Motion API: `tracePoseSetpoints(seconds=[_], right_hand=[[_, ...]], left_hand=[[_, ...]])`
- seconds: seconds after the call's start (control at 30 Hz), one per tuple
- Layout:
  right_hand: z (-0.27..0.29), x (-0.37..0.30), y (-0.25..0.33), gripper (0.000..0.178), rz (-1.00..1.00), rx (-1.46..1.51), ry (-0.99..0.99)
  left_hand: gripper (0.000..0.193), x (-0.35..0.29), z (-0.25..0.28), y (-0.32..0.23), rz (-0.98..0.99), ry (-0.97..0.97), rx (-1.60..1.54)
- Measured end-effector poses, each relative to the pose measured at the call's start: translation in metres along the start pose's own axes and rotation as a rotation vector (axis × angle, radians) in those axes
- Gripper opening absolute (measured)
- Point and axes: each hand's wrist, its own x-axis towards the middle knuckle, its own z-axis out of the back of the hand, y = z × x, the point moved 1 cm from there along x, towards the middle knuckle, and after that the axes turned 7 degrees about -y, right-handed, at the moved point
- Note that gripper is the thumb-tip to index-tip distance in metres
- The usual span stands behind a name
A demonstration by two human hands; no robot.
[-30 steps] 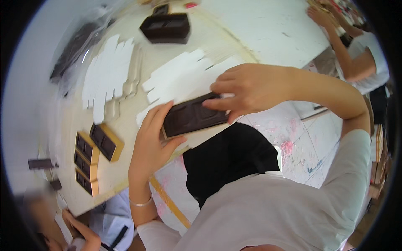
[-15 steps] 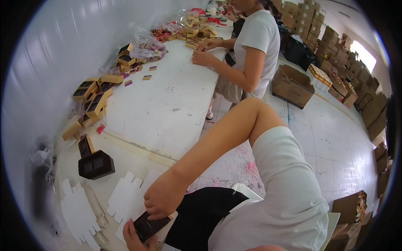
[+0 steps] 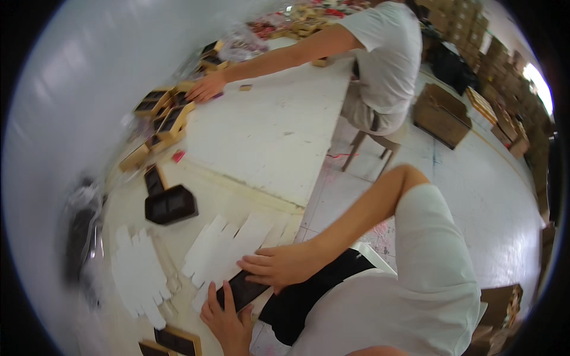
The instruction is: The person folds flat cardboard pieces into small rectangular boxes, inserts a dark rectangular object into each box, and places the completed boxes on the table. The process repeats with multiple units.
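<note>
Dark tray (image 3: 244, 292) lies between 6 and 7 o'clock in view. Your left hand (image 3: 230, 325) grasps its 8 o'clock end, thumb and fingers apart; your right hand (image 3: 288, 265) covers its 2 o'clock end, grip indeterminable. White card (image 3: 221, 252) at 11 o'clock.

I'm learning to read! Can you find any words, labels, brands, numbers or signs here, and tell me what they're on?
Sorry, I can't read any.
Open cardboard box on the floor: too blurred to read.
Stacked cartons: too small and blurred.
Dark tray at the person's hands: no readable writing.
White cards: no writing that I can see.
</note>
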Motion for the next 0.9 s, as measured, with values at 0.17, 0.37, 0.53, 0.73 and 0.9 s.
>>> tracePoseSetpoints(seconds=[0.17,0.37,0.53,0.73,0.9], right_hand=[[-0.009,-0.003,0.000,0.052,-0.028,0.105,-0.246],[0.045,-0.012,-0.024,0.051,0.102,0.036,-0.264],[0.139,0.035,-0.174,0.047,-0.247,-0.374,-0.405],[0.171,0.097,-0.198,0.043,-0.317,-0.176,-0.458],[0.052,0.066,-0.082,0.038,0.111,-0.038,-0.171]], left_hand=[[0.075,-0.003,-0.006,0.009,-0.032,-0.181,-0.240],[0.075,-0.040,0.006,0.025,0.225,-0.480,-0.496],[0.060,-0.054,-0.002,0.009,0.271,-0.394,-0.483],[0.060,-0.045,0.012,-0.003,0.240,-0.384,-0.268],[0.057,-0.075,0.013,0.030,0.415,-0.651,-0.038]])
